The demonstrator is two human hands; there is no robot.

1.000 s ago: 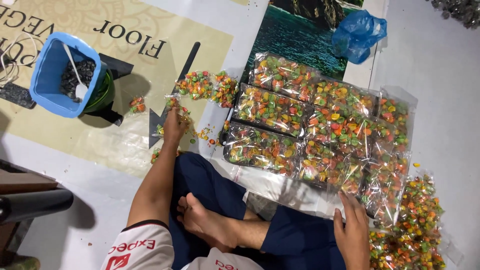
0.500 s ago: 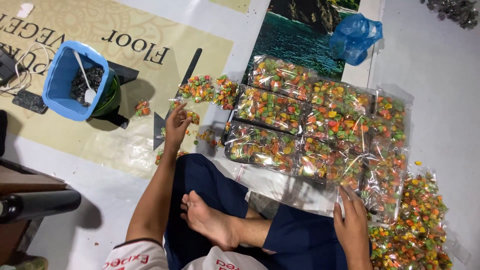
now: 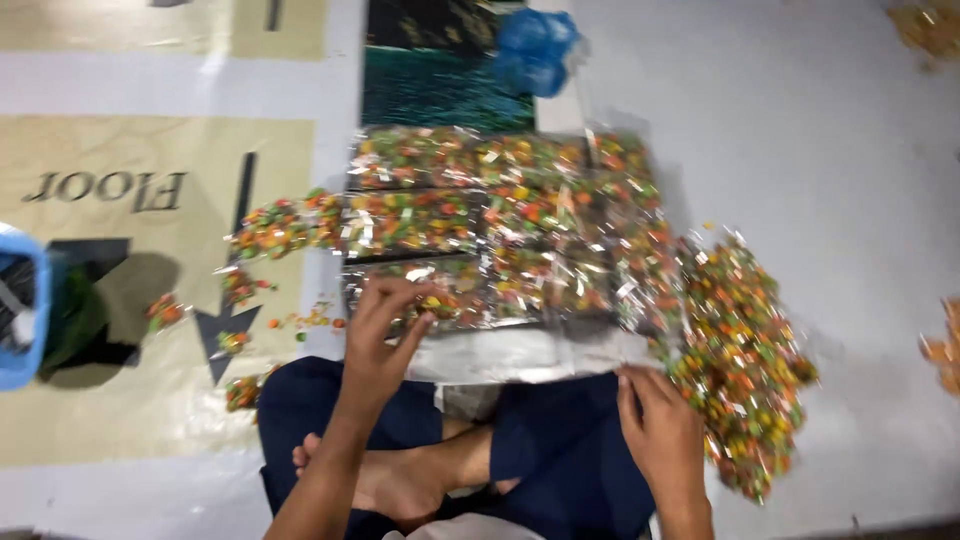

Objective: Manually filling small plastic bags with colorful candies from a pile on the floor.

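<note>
I sit cross-legged on the floor (image 3: 820,120) with the packed bags (image 3: 480,225) laid flat in rows straight ahead at twelve o'clock, side by side so each one stays in view and within reach. My left hand (image 3: 385,335) rests on the nearest bag at eleven o'clock, fingers curled and pinching at its clear edge, though the blur keeps me from telling how firm the grip is. My right hand (image 3: 660,430) lies loose and flat at the near edge of the silvery sheet (image 3: 520,355), beside the loose pile of sweets (image 3: 740,360) at two o'clock. A blue tub (image 3: 15,310) sits far off at nine o'clock.
</note>
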